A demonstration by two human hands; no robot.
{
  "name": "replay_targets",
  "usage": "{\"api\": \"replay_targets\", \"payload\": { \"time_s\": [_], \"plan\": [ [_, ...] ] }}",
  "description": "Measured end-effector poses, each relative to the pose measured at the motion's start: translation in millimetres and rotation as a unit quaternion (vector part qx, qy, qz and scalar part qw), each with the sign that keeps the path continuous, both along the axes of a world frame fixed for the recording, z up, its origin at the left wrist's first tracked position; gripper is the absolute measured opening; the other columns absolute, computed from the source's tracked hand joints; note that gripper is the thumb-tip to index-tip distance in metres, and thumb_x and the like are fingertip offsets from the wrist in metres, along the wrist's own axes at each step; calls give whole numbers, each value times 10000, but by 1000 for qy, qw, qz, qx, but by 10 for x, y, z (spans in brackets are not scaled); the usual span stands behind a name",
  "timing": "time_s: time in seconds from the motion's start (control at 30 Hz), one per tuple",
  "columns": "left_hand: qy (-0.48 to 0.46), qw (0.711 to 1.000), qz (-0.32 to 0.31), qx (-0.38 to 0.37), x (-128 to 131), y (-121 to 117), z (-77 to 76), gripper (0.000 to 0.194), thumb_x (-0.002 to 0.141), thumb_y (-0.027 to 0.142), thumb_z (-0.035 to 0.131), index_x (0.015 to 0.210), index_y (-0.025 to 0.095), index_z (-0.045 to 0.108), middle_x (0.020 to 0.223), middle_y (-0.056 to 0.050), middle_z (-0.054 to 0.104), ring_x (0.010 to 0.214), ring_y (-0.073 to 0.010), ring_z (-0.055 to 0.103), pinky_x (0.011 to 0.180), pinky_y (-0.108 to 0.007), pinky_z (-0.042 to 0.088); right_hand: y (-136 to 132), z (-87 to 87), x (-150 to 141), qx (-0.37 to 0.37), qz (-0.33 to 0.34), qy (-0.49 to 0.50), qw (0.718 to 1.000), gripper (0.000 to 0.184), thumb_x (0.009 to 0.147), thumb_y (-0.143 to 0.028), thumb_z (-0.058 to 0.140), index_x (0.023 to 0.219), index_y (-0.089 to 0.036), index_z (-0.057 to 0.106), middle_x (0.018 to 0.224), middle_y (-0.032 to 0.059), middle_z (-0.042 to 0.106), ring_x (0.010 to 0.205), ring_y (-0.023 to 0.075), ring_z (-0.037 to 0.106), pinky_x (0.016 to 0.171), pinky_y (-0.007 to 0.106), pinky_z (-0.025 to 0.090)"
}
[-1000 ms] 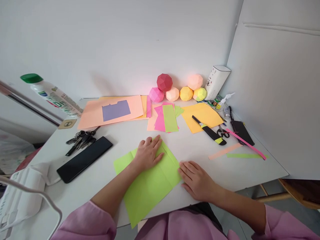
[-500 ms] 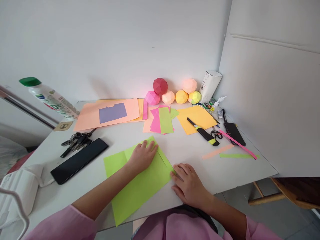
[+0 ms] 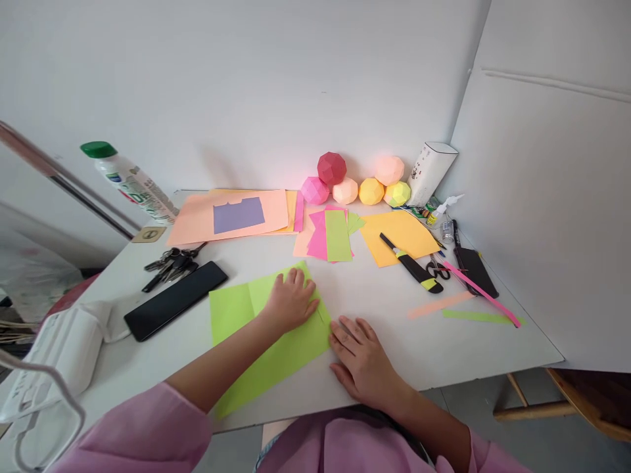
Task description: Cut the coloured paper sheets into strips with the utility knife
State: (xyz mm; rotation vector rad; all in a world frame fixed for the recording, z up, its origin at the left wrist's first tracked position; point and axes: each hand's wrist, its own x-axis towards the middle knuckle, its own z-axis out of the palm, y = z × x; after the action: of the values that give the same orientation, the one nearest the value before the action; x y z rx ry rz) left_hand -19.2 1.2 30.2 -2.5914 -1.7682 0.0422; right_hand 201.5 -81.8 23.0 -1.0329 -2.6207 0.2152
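Note:
A lime green paper sheet [image 3: 231, 315] with fold creases lies on the white table [image 3: 384, 328] in front of me. My left hand [image 3: 290, 301] rests flat on the sheet near its far right corner, fingers together and stretched out. Just to the right, my right hand [image 3: 362, 358] lies palm down on the table, fingers spread, its fingertips touching the sheet's right edge. Neither hand holds anything.
Behind the sheet lie pink and green paper strips [image 3: 329, 235], peach sheets [image 3: 227, 217], an orange sheet [image 3: 399, 233] and a black-and-yellow cutter [image 3: 411, 264]. Several paper balls [image 3: 355, 180] line the wall. A black phone [image 3: 175, 300] and keys [image 3: 172, 263] sit left; scissors [image 3: 438, 268] sit right.
The green sheet has turned and slid leftward under my left hand. My right hand followed its right edge to the left. The camera view shifted slightly.

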Motion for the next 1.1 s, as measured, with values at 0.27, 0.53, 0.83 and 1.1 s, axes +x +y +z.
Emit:
{"api": "replay_targets", "payload": {
  "time_s": [0.27,0.53,0.83,1.1],
  "plan": [
    [-112,986,49,112,219,-17,-256,397,891,347,369,1124,97,572,1363,-220,482,1327,-359,359,1047,-550,330,-6,27,1,-24,-4,-1,1000,400,904,-285,479,1273,-147,542,1407,116,479,1339,276,348,1099,523,275],
    [-167,979,-26,118,144,1,-291,302,907,274,361,1042,135,593,1239,-180,553,1273,-298,432,1035,-456,400,64,179,223,-126,81,33,988,277,885,-264,510,1108,-191,657,1303,75,587,1360,225,335,1128,487,225],
    [-149,985,-36,76,135,-42,-283,525,869,501,406,1183,106,546,1349,-209,488,1327,-351,356,1092,-521,299,699,388,576,-72,-88,74,991,292,933,-258,415,1071,-224,670,1147,82,660,1115,225,566,952,417,465],
    [-143,987,-32,66,125,-50,-248,522,893,495,375,1189,98,541,1373,-200,465,1352,-329,324,1116,-488,266,1296,222,857,66,-358,-209,908,400,886,-213,434,1254,-89,526,1242,217,546,1109,356,466,853,476,406]
  ]
}}
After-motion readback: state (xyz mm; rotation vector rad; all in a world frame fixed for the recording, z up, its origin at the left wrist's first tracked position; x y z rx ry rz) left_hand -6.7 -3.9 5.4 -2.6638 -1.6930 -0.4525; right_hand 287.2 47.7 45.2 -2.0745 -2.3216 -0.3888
